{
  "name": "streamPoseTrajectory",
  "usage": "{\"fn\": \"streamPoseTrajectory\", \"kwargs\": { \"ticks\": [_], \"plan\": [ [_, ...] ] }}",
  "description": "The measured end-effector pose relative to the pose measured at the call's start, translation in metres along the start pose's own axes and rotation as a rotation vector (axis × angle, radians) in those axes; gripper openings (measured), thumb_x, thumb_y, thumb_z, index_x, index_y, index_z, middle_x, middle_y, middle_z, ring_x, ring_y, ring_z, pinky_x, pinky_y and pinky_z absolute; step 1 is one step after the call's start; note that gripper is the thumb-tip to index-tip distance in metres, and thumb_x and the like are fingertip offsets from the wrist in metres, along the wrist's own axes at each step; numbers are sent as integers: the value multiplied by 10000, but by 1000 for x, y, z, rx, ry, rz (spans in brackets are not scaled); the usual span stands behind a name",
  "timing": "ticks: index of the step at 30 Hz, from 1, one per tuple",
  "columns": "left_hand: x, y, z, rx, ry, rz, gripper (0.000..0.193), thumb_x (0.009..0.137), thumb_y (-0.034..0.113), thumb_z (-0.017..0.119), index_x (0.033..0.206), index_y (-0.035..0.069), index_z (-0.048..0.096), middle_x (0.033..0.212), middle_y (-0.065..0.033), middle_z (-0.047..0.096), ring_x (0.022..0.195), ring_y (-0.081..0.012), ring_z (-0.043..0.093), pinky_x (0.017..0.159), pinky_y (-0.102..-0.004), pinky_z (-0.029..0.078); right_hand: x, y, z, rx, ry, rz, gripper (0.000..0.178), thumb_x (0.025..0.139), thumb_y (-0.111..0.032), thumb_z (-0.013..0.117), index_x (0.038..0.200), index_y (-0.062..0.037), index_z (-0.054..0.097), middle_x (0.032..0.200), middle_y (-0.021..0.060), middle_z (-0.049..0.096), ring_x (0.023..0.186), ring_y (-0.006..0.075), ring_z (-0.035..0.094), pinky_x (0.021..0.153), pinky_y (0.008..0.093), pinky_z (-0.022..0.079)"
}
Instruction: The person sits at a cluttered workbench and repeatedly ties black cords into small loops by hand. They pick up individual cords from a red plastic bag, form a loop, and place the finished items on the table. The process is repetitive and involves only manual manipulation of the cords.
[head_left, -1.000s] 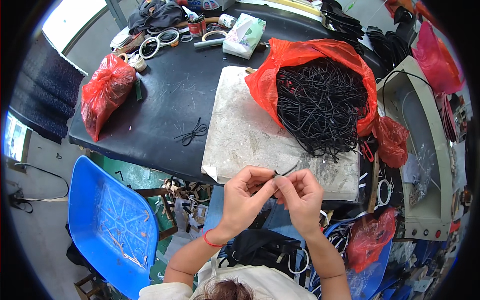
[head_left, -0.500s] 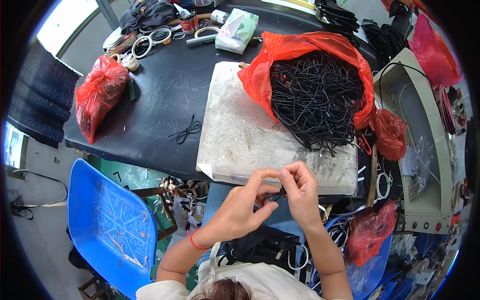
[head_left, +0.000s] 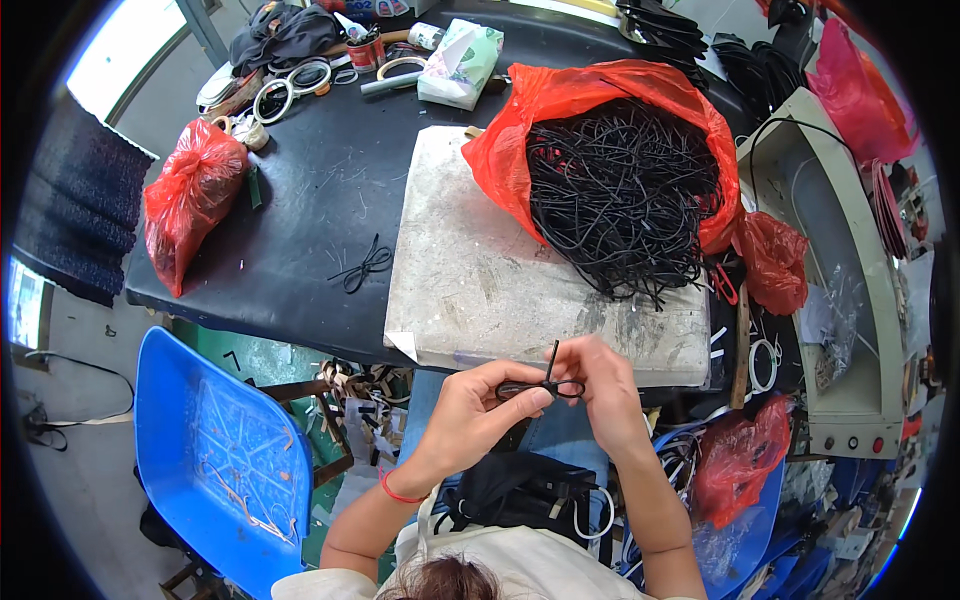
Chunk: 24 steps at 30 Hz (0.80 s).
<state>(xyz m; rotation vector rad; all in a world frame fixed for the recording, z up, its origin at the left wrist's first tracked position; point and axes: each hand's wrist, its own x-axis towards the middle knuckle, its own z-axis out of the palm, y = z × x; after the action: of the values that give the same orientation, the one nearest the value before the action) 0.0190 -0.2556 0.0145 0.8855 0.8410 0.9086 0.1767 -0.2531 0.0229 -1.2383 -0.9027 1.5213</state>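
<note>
A thin black cord [head_left: 570, 388], looped like a small bow with one end standing up, is pinched between the thumb and fingers of my left hand [head_left: 470, 410]. Close on its right side, my right hand [head_left: 603, 390] has bent, slightly blurred fingers at the right loop; whether they grip it is hard to see. Both hands are just off the near edge of a pale, stained board [head_left: 460, 270]. On that board lies an open red plastic bag [head_left: 500, 160] full of loose black cords [head_left: 625, 195]. Another tied black cord [head_left: 365, 265] rests on the dark table to the left.
A knotted red bag [head_left: 195, 195], tape rolls [head_left: 273, 100] and a tissue pack [head_left: 460, 65] are on the dark table [head_left: 300, 220]. Below left stands a blue tub [head_left: 220, 440]. A beige metal casing [head_left: 850, 440] is at the right, with red bags near it.
The cord's loops and upright end now show between my hands, where before they were mostly covered. My right fingers have loosened from their tight pinch. The view has shifted slightly.
</note>
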Motion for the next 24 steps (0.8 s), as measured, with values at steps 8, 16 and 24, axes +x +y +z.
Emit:
{"fn": "streamPoseTrajectory", "kwargs": {
  "ticks": [8,16,24],
  "plan": [
    [3,3,-3,217,-24,-72,195,796,161,665,833,-21,604,703,-36,618,640,-48,560,555,-184,460,-6,-1,-2,-162,-101,-85,122,858,-131,584,848,-9,580,740,-34,535,655,12,446,566,166,362],
    [3,0,-2,292,-70,38,215,818,198,637,863,-11,616,635,1,592,551,-19,489,481,-209,395,-2,1,-4,-145,-124,-139,121,871,-138,560,833,-34,511,707,-42,489,624,10,414,536,167,337],
    [-4,-22,21,763,223,592,142,724,-10,638,858,-18,593,680,-117,564,543,-221,536,489,-283,411,5,26,9,-172,206,-183,155,866,-141,565,780,-37,491,667,-36,475,596,18,406,522,177,341]
  ]
}}
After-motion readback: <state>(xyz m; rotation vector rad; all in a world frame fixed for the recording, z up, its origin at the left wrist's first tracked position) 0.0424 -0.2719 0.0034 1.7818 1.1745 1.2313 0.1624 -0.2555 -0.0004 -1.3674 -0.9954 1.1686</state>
